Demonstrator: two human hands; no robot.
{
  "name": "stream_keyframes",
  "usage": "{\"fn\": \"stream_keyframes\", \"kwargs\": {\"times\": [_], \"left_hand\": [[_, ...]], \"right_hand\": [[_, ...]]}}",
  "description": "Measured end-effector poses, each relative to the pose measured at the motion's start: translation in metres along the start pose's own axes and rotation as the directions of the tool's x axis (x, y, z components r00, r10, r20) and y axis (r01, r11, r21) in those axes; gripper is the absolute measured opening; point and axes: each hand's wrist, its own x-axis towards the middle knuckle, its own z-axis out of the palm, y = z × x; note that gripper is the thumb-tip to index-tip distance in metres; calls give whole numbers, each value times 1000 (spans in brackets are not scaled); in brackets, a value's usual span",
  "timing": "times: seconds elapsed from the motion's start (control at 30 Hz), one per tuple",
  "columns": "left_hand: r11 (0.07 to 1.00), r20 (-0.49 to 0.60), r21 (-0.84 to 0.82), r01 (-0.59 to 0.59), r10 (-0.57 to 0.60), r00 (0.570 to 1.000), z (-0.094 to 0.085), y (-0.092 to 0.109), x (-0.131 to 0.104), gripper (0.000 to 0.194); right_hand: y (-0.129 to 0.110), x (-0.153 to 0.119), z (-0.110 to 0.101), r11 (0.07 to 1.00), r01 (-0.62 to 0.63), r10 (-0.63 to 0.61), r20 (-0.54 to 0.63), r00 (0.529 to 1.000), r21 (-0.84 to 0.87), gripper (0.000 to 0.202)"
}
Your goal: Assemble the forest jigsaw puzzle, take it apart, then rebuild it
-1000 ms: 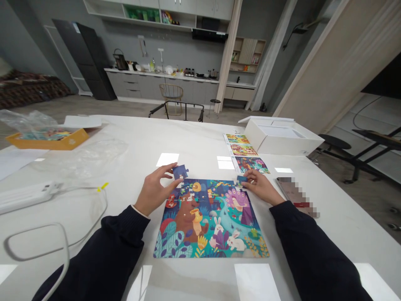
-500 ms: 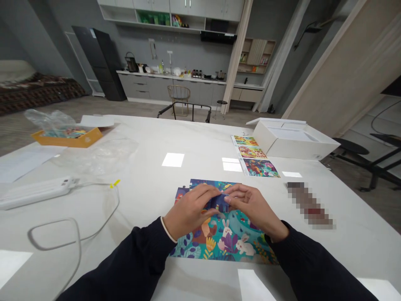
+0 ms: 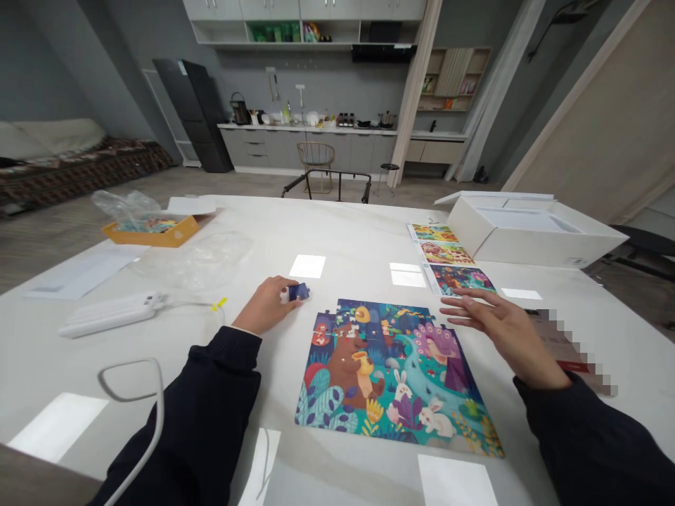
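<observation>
A colourful jigsaw puzzle (image 3: 390,379) with a bear, rabbits and a peacock lies on the white table, its pieces joined. Its upper left and upper right corners are stepped, with knobs and notches showing. Beyond its upper left corner, my left hand (image 3: 266,302) pinches a dark blue puzzle piece (image 3: 299,291); whether a second piece is under the fingers I cannot tell. To the right of the puzzle hovers my right hand (image 3: 500,334), fingers spread and holding nothing. Just behind its fingertips lies a printed picture sheet (image 3: 448,253), whose lowest picture shows the same scene.
At the back left, a yellow box (image 3: 152,235) holds loose pieces and a plastic bag. A white power strip (image 3: 113,315) with a cable lies on the left. The white box (image 3: 532,228) stands at the back right, and a partly pixelated flat item (image 3: 569,351) lies beyond my right hand.
My hands have parted from above the puzzle. The left has moved left with the dark blue piece; the right has moved right and opened. The puzzle's upper part is now uncovered. The view has shifted.
</observation>
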Motion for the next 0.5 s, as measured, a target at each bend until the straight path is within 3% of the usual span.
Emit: {"fn": "stream_keyframes", "kwargs": {"times": [0.07, 0.13, 0.27, 0.37, 0.5], "left_hand": [[1000, 49, -5, 24, -24, 999, 1, -16, 1, 33], [1000, 70, -6, 26, -26, 997, 2, -16, 1, 33], [997, 104, -54, -54, 60, 993, -4, 13, -4, 43], [977, 252, -151, -152, 187, 950, -6, 39, -10, 41], [981, 367, -168, -98, 155, 917, 1, 55, -14, 30]], "right_hand": [[17, 7, -10, 997, 4, -8, -55, 998, -75, 56], [31, 11, -12, 991, 27, -38, -82, 996, -132, 60], [42, 11, -7, 982, 57, -73, -86, 994, -182, 61], [44, 11, -6, 976, 73, -95, -101, 990, -206, 58], [47, 13, -9, 972, 83, -111, -119, 987, -219, 56]]}}
